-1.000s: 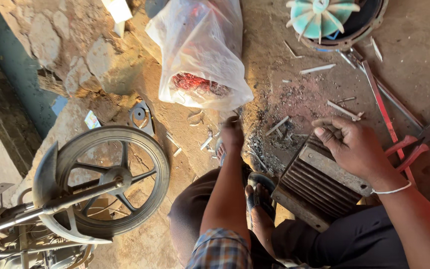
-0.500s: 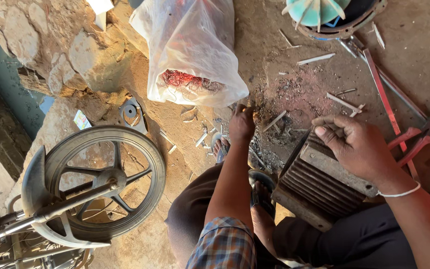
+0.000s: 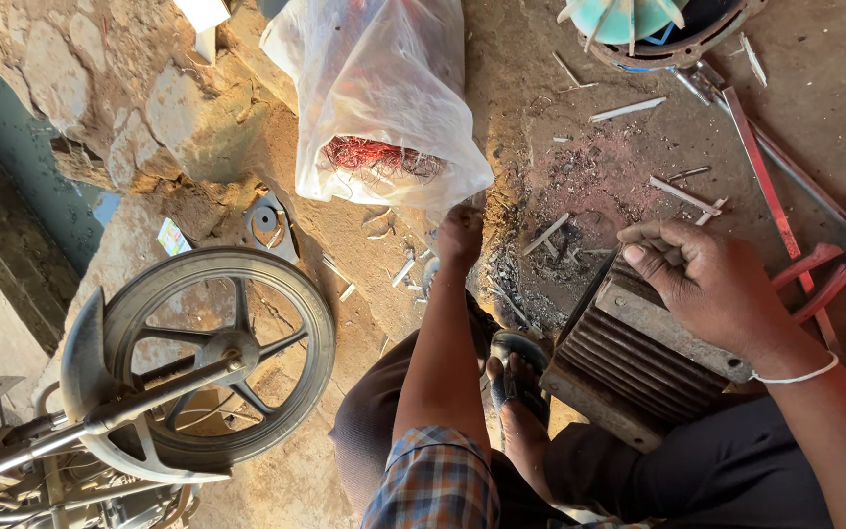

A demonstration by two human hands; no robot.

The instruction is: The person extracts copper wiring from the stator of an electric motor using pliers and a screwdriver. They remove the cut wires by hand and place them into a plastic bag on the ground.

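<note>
Right hand (image 3: 712, 284) rests on the upper edge of a ribbed grey motor housing (image 3: 638, 358), fingers curled over the rim — clamped on it. Left hand (image 3: 459, 235) reaches to the ground beside a clear plastic bag (image 3: 379, 88) of red copper wire; its grip cannot be told. Around: red-handled pliers (image 3: 829, 274), wheel (image 3: 217, 358), metal strips (image 3: 682, 196) — a sandalled foot between the arms.

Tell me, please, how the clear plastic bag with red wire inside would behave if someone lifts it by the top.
The plastic bag looks thin and crumpled, so it would probably sag and change shape. The red wire bundle sits at its lower end, so the weight would likely hang there. The wire may poke through the film. The left hand reaches near its corner.
</note>
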